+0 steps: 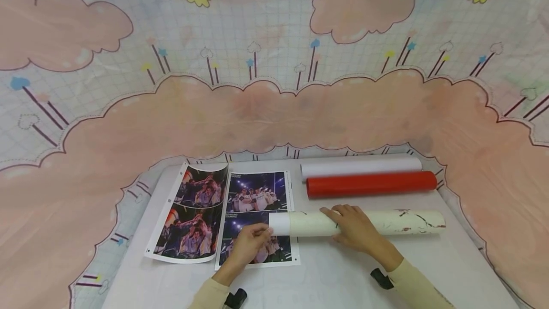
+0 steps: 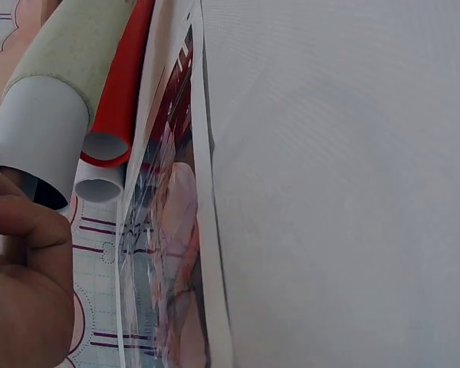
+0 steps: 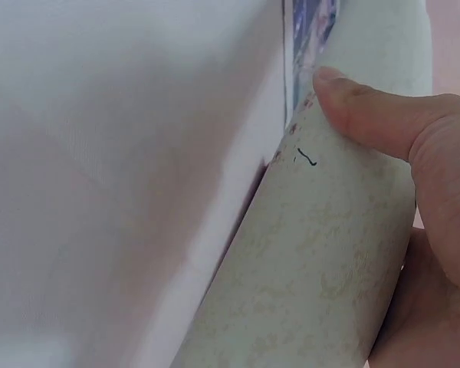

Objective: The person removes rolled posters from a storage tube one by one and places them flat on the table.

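A long cream tube (image 1: 411,222) with dark reddish marks lies crosswise at the front of the table. A white rolled sheet (image 1: 279,224) sticks out of its left end, over the lower part of a photo poster (image 1: 259,195). My left hand (image 1: 249,244) pinches the rim of that white roll between thumb and fingers; the left wrist view shows its hollow end. Around the middle of the cream tube, my right hand (image 1: 353,229) holds on, thumb (image 3: 353,103) along one side and fingers partly hidden behind it.
Behind the cream tube lie a red tube (image 1: 371,185) and a white tube (image 1: 360,168), side by side. Another photo poster (image 1: 188,228) with curling edges lies left of the first. A patterned cloth (image 1: 257,118) hangs behind the white table (image 1: 343,275).
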Motion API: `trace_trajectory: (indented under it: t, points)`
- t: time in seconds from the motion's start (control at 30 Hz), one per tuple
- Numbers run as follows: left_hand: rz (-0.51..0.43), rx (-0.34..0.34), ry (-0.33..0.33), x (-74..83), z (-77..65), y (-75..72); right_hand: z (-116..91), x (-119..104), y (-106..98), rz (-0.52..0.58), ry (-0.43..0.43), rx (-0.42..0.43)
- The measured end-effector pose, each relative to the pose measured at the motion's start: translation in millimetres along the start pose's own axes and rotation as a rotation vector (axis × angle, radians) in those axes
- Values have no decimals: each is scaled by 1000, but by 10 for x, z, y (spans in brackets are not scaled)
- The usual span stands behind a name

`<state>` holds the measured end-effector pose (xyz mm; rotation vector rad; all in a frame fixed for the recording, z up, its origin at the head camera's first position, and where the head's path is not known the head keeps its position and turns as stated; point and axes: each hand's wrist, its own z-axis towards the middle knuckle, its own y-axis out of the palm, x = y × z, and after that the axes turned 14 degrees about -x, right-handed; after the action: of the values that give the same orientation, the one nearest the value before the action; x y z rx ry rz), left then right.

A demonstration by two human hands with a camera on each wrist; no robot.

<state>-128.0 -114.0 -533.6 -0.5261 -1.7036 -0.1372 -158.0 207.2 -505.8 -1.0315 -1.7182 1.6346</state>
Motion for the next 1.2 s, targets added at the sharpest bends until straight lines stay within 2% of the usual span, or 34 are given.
trace_trajectory:
  t: [0.2,0.5,0.67,0.8,1.03,1.2]
  points:
    - [34,41,37,42,-32,-53,-26,13,-49,-33,-3,34]
    - [20,81,83,165,-80,-204,-59,67,-195,-108,3,163]
    - [50,128,101,223,-131,-282,-83,96,-260,-111,-4,178]
    - [57,141,122,287,-172,-335,-91,133,-301,-124,-12,196]
    - [102,193,186,320,-271,-469,-116,180,-333,-122,-19,222]
    - [109,223,173,294,-338,-583,-145,188,-342,-120,-15,233]
